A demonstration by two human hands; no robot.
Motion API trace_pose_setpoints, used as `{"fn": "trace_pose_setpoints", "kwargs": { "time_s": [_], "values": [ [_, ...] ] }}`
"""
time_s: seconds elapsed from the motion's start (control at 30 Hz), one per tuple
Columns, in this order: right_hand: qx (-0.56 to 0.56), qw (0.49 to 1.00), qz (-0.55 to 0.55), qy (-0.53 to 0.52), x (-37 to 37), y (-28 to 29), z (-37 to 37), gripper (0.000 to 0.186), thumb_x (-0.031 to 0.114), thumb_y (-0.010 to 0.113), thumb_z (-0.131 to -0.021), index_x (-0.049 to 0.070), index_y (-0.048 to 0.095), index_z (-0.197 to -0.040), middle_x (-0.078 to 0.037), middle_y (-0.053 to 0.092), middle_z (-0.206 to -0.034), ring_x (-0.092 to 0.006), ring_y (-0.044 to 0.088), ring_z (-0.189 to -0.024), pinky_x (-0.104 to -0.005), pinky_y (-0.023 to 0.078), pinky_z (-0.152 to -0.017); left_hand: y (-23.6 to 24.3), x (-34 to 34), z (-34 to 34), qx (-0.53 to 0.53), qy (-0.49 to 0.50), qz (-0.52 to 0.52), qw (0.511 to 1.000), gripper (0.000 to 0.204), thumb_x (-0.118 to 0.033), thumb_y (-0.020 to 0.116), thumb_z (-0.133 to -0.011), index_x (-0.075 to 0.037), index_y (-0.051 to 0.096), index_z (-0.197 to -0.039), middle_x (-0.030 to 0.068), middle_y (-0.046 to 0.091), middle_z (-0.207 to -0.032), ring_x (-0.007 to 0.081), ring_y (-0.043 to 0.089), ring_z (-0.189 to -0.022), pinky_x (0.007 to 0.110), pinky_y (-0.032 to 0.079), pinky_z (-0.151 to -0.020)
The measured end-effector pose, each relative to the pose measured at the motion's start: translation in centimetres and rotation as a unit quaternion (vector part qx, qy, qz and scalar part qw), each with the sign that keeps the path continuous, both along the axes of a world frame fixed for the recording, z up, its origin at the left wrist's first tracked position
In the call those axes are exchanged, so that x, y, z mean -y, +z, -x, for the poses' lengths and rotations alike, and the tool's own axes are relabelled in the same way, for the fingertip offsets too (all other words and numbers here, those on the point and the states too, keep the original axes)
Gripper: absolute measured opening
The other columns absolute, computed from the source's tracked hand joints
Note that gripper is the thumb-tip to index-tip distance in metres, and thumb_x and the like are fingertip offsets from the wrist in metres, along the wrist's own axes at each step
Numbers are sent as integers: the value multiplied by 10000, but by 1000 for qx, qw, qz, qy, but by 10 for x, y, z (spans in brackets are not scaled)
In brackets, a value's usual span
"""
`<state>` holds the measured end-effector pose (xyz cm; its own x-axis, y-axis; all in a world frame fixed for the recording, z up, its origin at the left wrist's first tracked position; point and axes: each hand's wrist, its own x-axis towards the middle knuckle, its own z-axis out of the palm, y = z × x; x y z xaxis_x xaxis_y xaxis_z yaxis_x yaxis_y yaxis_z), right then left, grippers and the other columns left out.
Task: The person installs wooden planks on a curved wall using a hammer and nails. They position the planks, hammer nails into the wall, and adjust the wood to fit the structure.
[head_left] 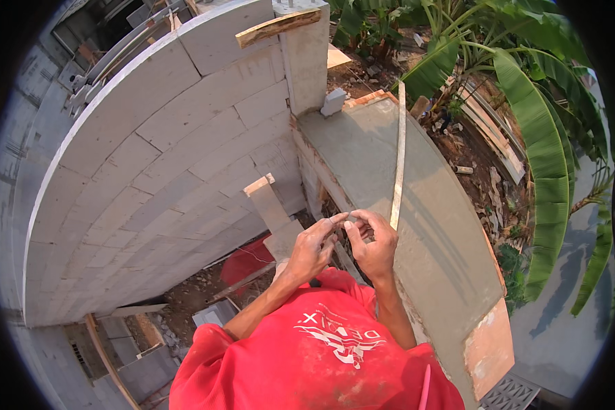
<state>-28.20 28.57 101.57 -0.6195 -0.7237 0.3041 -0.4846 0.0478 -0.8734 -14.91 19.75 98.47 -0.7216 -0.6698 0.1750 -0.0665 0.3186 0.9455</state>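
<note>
Rumpled red shirt [280, 362] spreads below curled hands [312, 251] [376, 251] near smooth concrete [369, 150].

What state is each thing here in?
Left grip: raised, fingers bent; contents unclear
Right grip: raised beside it, fingers bent; contents unclear
Grey slab: smooth, partly shaded; wetness unclear
Long strip: lying on the slab
Block wall: standing
Red shirt: worn, stained
Banana leaves: green, drooping

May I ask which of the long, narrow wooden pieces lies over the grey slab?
The straight strip ending beside the right hand; the planks near the banana plants and the lower-left timber are off the slab.
</note>
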Motion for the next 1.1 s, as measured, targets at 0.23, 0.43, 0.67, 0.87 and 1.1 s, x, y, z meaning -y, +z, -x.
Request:
{"fn": "trace_pose_setpoints", "kwargs": {
  "time_s": [0.23,0.43,0.67,0.87,1.1],
  "values": [
    [-66,993,69,72,13,-5,-15,107,51,765,-875,-10,718,-951,-71,656,-841,-125,641,-729,-272,494,-606,-17,7,8,-70,-40,97,992,425,99,539,-896,18,601,-1309,164,651,-1273,260,689,-729,340,547,-622],
    [475,870,127,43,-8,-47,-1,198,197,655,-1022,7,687,-977,-49,672,-824,-105,635,-682,-257,541,-602,0,7,-5,-141,-41,-350,925,410,74,508,-983,-5,500,-1385,125,586,-1413,56,548,-561,214,442,-473],
    [653,738,72,156,4,-78,19,207,233,690,-997,28,666,-985,-20,645,-769,-84,612,-643,-230,518,-565,13,10,-4,-8,-228,-45,973,360,89,588,-923,-38,645,-1255,128,622,-1348,158,668,-702,310,534,-586],
    [559,805,64,186,-4,-73,39,187,167,681,-996,-20,694,-991,-53,674,-807,-90,594,-641,-218,505,-600,23,6,-5,-17,-173,93,980,376,125,667,-821,-99,786,-1098,57,519,-1250,148,648,-773,327,543,-630],
    [461,794,-29,396,-19,-54,77,262,211,722,-964,-37,753,-1043,-130,756,-894,-162,702,-768,-297,581,-729,32,15,-21,75,-267,28,961,258,-31,728,-873,-99,728,-1121,87,618,-1021,221,658,-794,363,518,-646]
  ]
}}
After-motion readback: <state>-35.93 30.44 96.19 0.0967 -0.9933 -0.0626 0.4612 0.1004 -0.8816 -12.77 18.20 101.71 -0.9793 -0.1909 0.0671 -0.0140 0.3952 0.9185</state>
